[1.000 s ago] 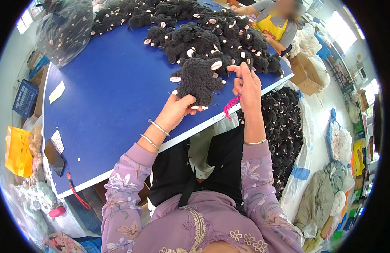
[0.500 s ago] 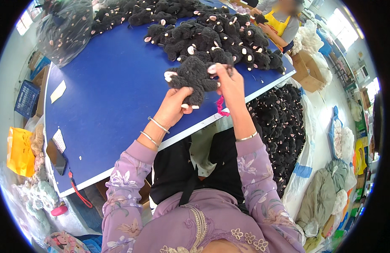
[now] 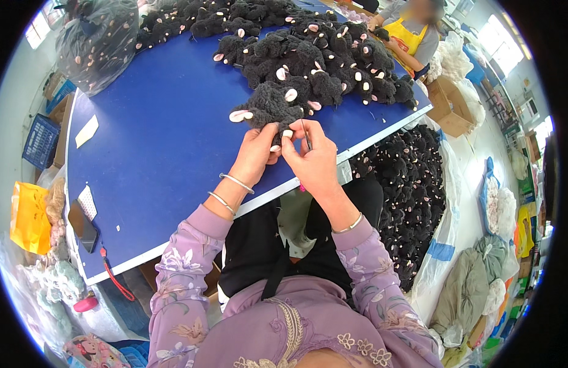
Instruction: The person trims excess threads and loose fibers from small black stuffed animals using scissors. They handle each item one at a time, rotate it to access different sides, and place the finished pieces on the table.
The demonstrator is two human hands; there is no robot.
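Note:
My left hand [image 3: 255,153] grips the underside of a black plush toy with pale pink ears [image 3: 268,109], held just above the blue table [image 3: 155,153]. My right hand [image 3: 313,156] presses against the same toy from the right, fingers pinched at its lower edge, with a thin needle [image 3: 305,136] held between them. A bit of pink thread or tool shows under the right wrist at the table edge. Both wrists wear bangles.
A big heap of finished black plush toys [image 3: 314,55] covers the far table. A clear sack of them [image 3: 406,202] stands at my right. Another person in a yellow apron [image 3: 410,30] sits beyond. A phone [image 3: 83,224], paper slips and a plastic bag [image 3: 97,43] lie left.
My right hand came down from a raised position above the toy and closed in against it. The toy and both hands shifted slightly nearer the heap.

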